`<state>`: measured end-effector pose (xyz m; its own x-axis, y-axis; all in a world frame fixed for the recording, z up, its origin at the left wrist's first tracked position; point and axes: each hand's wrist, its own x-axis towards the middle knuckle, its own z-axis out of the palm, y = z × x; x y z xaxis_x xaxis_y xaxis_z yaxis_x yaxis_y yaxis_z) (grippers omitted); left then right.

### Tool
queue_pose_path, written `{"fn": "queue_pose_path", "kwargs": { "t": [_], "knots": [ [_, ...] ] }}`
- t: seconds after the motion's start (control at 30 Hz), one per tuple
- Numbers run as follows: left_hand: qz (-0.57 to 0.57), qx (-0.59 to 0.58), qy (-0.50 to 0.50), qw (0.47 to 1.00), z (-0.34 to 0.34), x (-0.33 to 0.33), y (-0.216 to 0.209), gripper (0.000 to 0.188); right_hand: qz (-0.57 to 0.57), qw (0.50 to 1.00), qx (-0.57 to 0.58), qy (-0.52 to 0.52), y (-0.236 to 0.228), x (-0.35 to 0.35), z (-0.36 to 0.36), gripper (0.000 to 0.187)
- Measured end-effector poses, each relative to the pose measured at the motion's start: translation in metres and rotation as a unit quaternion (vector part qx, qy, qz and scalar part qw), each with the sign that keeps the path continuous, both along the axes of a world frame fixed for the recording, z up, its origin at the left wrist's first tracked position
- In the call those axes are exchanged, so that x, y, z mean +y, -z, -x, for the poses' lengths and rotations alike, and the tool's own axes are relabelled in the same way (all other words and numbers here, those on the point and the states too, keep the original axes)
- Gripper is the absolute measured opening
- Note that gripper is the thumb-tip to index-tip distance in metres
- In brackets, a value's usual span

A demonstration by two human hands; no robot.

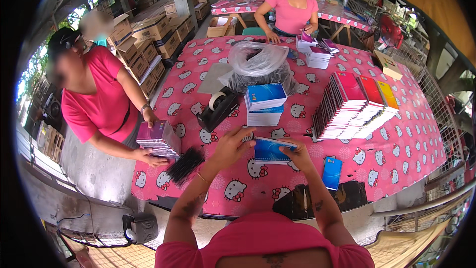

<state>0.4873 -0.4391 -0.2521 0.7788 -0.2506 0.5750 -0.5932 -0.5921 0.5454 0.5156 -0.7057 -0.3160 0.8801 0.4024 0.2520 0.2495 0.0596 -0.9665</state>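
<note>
A small blue notepad [271, 150] with a dotted lower edge is in front of me, just above the pink table cover. My right hand [295, 153] grips its right end, thumb on top. At its left end my left hand [235, 145] has its fingers bent around a small greyish piece that I cannot make out. Just behind stands a stack of blue notepads [265, 97]. One more blue notepad [331, 172] lies apart to the right of my right hand. Left of my left forearm is a bundle of black binding coils [186, 165].
A black tape dispenser [218, 108] and a clear plastic bag [258, 64] of dark contents are behind my left hand. Spiral notebooks in pink, red and yellow [347, 104] stand at right. A person at left holds purple notebooks [157, 139]; another handles pads [317, 54] across the table.
</note>
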Motion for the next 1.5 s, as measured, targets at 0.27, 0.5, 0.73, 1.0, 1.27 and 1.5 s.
{"fn": "queue_pose_path", "kwargs": {
  "t": [0.27,0.5,0.73,1.0,1.27,1.5],
  "knots": [
    [-0.081,0.016,0.066,0.994,-0.024,0.001,0.006,0.015,0.011,1.000,0.019,0.000,0.008,-0.004,-0.004,0.026],
    [-0.149,0.008,0.058,0.987,-0.028,-0.004,0.017,0.027,0.027,0.999,-0.024,0.013,0.003,0.000,0.002,0.026],
    [-0.305,-0.138,-0.177,0.926,0.002,-0.049,0.023,0.060,0.018,0.999,-0.005,0.027,0.006,0.000,0.003,0.029],
    [-0.172,0.140,-0.005,0.975,-0.022,-0.009,0.031,0.044,0.046,0.998,0.012,0.033,-0.001,0.001,0.007,0.030],
    [-0.289,-0.141,-0.149,0.935,0.002,-0.045,0.045,0.068,0.044,0.998,-0.019,0.033,0.000,-0.001,0.008,0.030],
    [-0.280,-0.061,-0.165,0.944,-0.009,-0.056,0.044,0.081,0.014,0.998,0.029,0.049,0.002,0.000,0.008,0.029]
  ]
}}
